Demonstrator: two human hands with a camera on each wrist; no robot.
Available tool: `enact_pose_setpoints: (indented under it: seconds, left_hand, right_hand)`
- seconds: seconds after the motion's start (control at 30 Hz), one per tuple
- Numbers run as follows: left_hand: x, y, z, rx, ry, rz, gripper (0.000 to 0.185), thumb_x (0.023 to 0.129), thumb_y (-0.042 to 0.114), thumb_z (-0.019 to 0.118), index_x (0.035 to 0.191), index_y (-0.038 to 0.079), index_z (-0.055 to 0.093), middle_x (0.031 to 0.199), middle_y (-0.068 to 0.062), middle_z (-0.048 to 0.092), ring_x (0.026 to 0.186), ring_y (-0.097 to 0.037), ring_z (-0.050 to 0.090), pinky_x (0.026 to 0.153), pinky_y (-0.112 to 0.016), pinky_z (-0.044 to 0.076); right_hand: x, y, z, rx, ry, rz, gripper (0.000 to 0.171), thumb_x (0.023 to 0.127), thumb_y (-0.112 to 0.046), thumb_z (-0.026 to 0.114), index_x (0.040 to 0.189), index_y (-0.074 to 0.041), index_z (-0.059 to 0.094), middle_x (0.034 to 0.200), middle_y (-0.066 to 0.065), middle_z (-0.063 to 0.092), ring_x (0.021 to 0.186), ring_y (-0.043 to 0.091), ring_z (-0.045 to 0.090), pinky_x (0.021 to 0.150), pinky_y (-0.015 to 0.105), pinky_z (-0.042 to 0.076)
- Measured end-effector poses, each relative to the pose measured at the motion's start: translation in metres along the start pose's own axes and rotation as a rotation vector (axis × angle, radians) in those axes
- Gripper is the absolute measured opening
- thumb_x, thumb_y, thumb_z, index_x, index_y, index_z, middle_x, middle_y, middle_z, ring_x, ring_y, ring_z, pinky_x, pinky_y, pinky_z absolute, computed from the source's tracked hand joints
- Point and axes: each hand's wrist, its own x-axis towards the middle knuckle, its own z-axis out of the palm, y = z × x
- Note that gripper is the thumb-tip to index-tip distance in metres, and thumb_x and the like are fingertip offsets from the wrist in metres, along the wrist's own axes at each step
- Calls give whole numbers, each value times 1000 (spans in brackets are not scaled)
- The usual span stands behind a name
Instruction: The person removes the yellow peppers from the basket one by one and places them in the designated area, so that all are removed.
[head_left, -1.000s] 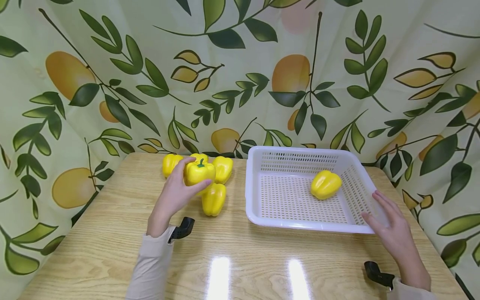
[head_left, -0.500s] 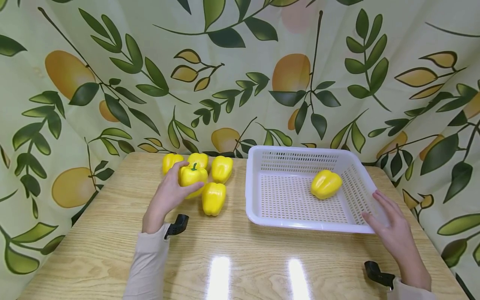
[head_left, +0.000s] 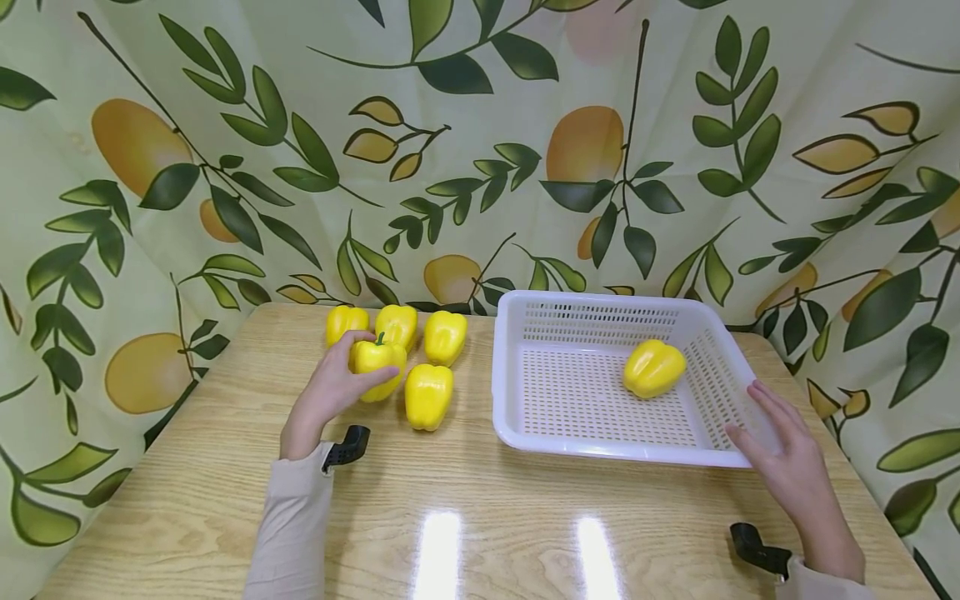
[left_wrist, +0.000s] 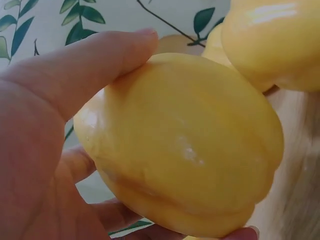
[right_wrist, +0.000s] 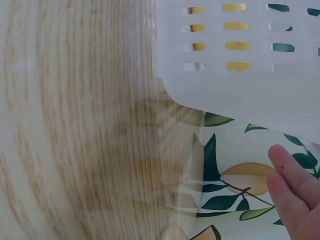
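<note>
My left hand (head_left: 324, 396) grips a yellow bell pepper (head_left: 377, 371) with a green stem, thumb on one side and fingers on the other. Close up in the left wrist view, the held bell pepper (left_wrist: 190, 140) fills the middle, with fingers curled behind it. Around it on the table are several more, among them a near bell pepper (head_left: 429, 397) and a back right bell pepper (head_left: 446, 337). My right hand (head_left: 791, 467), its fingers loosely extended, is at the right front corner of a white perforated basket (head_left: 622, 451). One bell pepper (head_left: 655, 368) lies inside the basket.
The wooden table (head_left: 465, 508) ends at a patterned curtain (head_left: 480, 200) behind and at both sides. In the right wrist view, the basket's slotted wall (right_wrist: 215, 85) stands close to the right fingers (right_wrist: 292, 185).
My left hand has moved left and slightly down with the bell pepper, away from the basket. The peppers behind it show more. My right hand and the basket stay put.
</note>
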Motion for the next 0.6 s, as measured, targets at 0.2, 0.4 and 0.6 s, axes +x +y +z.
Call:
enact_pose_setpoints:
  seconds: [0.2,0.4,0.6]
  left_hand:
    - [1,-6,-1,30,-28,-20,77,87,47,71,143,7,37,149,-26,38,130,-41,39,109,-60,33]
    - [4,-13,1,47,-45,-47,77,88,45,70,144,5,36,148,-26,40,128,-41,42,109,-59,34]
    - [7,-17,4,52,-89,-81,77,89,45,69,145,5,35,146,-28,42,124,-41,46,107,-57,37]
  right_hand:
    - [0,1,0,5,-2,-4,71,98,-30,57,157,-9,23,167,15,11,146,56,14,100,79,23]
    - [0,1,0,2,-5,-2,71,98,-30,56,157,-8,23,167,14,10,146,56,13,99,80,23]
    - [0,1,0,4,1,-14,71,98,-29,56,157,-8,24,167,14,10,146,56,14,99,80,24]
